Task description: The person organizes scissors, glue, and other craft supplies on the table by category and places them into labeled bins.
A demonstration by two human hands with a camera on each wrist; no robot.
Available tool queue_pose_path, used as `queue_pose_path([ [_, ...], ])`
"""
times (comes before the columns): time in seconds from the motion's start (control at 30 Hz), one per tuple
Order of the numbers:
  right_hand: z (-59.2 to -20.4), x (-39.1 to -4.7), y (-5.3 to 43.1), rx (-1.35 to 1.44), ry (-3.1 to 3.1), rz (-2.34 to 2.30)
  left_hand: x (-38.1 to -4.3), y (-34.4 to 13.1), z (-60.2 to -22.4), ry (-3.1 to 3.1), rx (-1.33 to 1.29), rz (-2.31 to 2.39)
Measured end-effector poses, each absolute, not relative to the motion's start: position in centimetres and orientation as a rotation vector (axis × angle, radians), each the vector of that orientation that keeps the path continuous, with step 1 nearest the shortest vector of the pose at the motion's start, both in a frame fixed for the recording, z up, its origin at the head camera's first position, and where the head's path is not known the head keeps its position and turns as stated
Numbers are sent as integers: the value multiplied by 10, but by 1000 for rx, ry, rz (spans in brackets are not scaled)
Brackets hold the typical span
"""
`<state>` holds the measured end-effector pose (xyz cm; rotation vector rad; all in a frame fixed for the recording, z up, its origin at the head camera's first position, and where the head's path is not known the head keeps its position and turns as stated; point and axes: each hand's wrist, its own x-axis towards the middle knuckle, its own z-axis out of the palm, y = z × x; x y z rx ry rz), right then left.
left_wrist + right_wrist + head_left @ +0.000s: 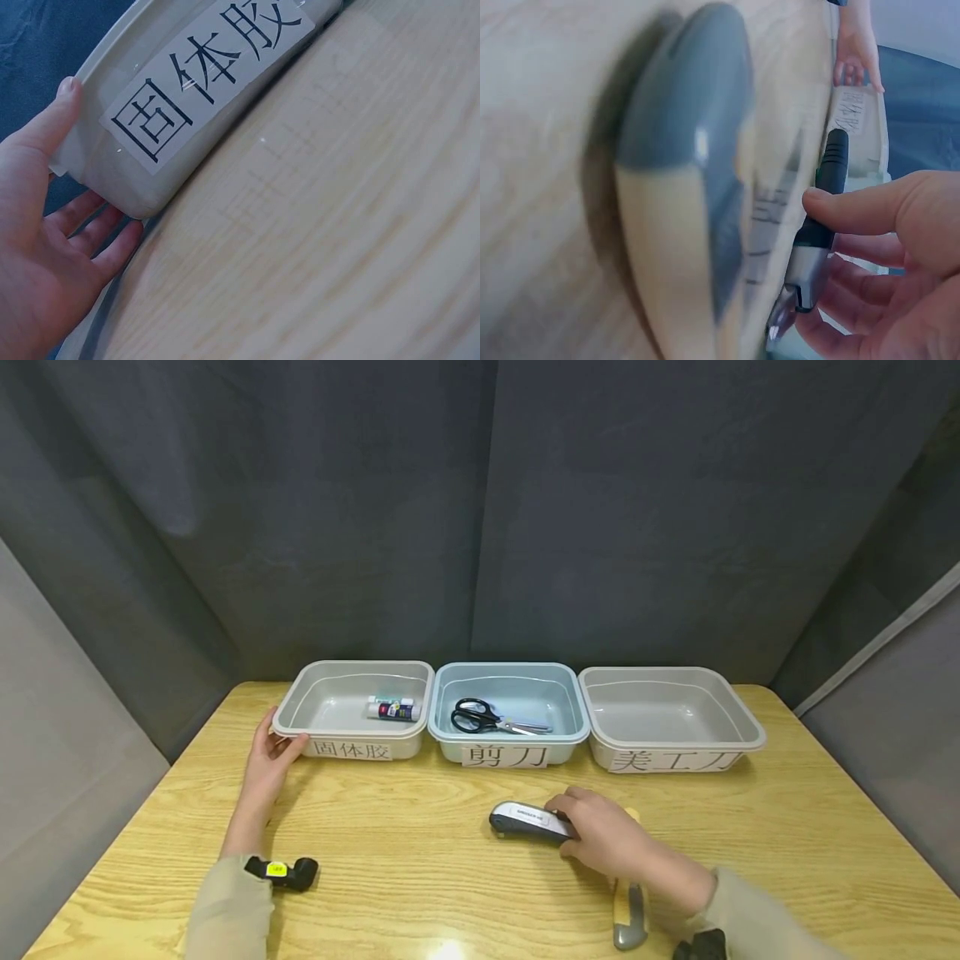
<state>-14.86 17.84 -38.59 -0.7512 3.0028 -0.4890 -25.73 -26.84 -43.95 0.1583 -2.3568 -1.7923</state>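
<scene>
My right hand (606, 833) pinches a silver-and-black utility knife (528, 821) over the table, its far end pointing left. In the right wrist view, thumb and fingers close round the knife's middle (815, 234). Beneath the right forearm lies a yellow-and-grey handled tool (628, 917), partly hidden by the arm; its handle (667, 217) looms large and blurred in the right wrist view. At the left grey bin (352, 737), my left hand (272, 753) grips the front left corner. The left wrist view shows the thumb (67, 94) on the front wall and fingers curled round the side.
Two glue sticks (393, 711) lie in the left grey bin. A blue bin (510, 737) in the middle holds black-handled scissors (480, 718). At the right stands another grey bin (667, 745). All three bear paper labels, with a dark curtain (480, 527) behind the table (375, 860).
</scene>
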Motion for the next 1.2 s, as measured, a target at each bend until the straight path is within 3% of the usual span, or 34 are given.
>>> queue_pose_path([
  [0.4, -363, -157, 205, -854, 3159, -523, -257, -266, -440, -2309, 151, -1831],
  [1.2, -322, -184, 269, -764, 3279, -467, -256, -265, -439, -2279, 132, -1849],
])
